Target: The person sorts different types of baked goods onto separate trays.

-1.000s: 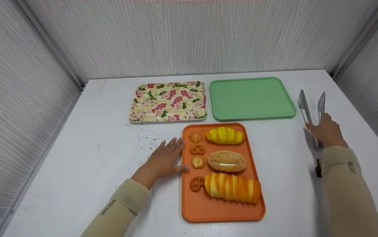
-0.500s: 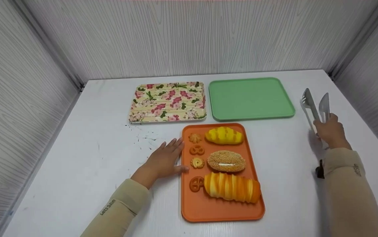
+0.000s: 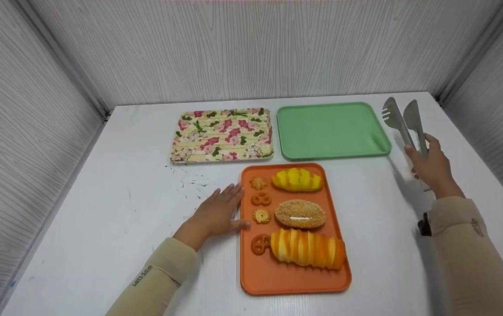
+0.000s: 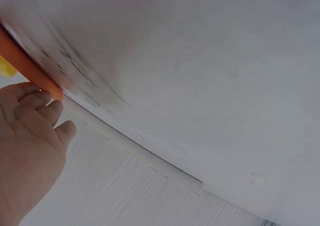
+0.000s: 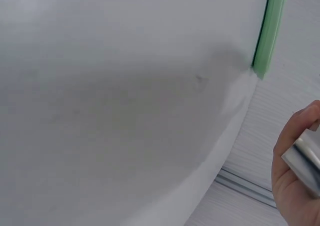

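Note:
My right hand [image 3: 433,169] grips metal food tongs [image 3: 414,120], one arm forked and the other a flat blade, held up off the table with the tips apart. The right wrist view catches only the shiny handle end of the tongs [image 5: 305,158] in the curled fingers. My left hand [image 3: 216,214] lies with fingers straight at the left edge of an orange tray [image 3: 295,283], thumb on the rim. On that tray sit a yellow bread roll [image 3: 297,180], a seeded bun [image 3: 300,214], a long ridged loaf [image 3: 308,249] and a column of small cookies [image 3: 261,216].
Behind the orange tray, a floral tray [image 3: 222,136] stands at the left and a green tray [image 3: 332,131] at the right, nearest the tongs. All rest on a white table [image 3: 115,210] enclosed by pale wood-grain panels [image 3: 251,48].
My right hand has lifted the tongs off the table, and their tips now stand higher and farther left, beside the green tray. The left hand has stayed at the orange tray.

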Demonstrator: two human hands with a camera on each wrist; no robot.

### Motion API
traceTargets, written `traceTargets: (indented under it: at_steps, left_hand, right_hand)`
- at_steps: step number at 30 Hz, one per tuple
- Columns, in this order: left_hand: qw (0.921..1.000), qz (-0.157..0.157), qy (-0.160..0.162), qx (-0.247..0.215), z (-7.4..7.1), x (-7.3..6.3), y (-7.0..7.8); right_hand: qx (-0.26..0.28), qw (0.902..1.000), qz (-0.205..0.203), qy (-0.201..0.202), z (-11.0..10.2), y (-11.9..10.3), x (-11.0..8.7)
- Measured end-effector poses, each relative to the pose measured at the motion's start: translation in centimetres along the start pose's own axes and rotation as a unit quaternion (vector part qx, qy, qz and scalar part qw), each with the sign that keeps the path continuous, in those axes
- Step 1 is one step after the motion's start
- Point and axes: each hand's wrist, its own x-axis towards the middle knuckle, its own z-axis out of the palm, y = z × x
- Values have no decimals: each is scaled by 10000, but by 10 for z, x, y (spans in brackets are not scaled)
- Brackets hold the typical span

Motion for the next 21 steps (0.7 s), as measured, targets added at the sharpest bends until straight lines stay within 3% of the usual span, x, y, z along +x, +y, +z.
traceTargets:
  at_steps: [6,21]
  left_hand:
    - [9999,102,122,37,0,0,0]
    - [9999,93,79,39,0,0,0]
  right_hand:
    - [-166,9981,-470,-355,8,-12,-2]
    - [-245,9885,-1048,-1061,27,-40,-14]
